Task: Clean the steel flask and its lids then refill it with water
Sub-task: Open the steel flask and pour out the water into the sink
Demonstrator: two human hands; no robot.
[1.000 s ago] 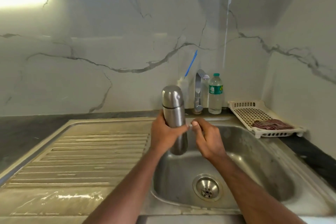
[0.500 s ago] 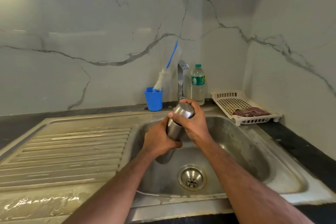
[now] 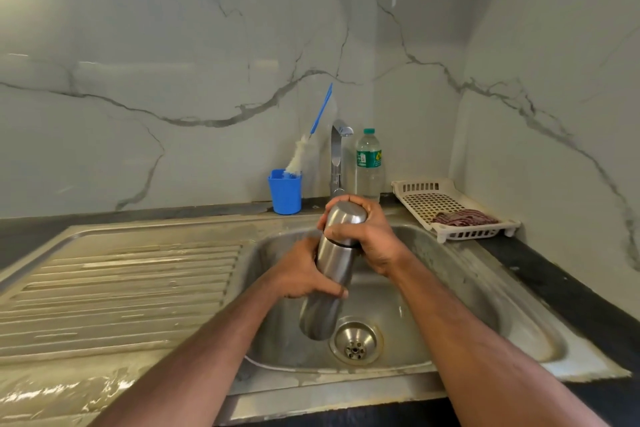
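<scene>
A steel flask (image 3: pixel 330 274) is held tilted over the sink basin (image 3: pixel 450 288), its base low near the drain (image 3: pixel 356 343). My left hand (image 3: pixel 301 274) grips the flask's body from the left. My right hand (image 3: pixel 370 236) wraps round the domed steel lid (image 3: pixel 346 218) at the flask's top. A thin dark gap shows between lid and body. The tap (image 3: pixel 337 156) stands behind the flask, with no water seen running.
A blue cup (image 3: pixel 285 192) with a bottle brush (image 3: pixel 304 149) stands left of the tap, a plastic water bottle (image 3: pixel 369 166) right of it. A cream tray (image 3: pixel 415 188) holding a dark cloth (image 3: pixel 464 218) sits at the right. The ribbed wet drainboard (image 3: pixel 121 288) lies left.
The flask came down from upright into a tilt over the basin. My right hand moved from beside the flask onto its lid and now grips it.
</scene>
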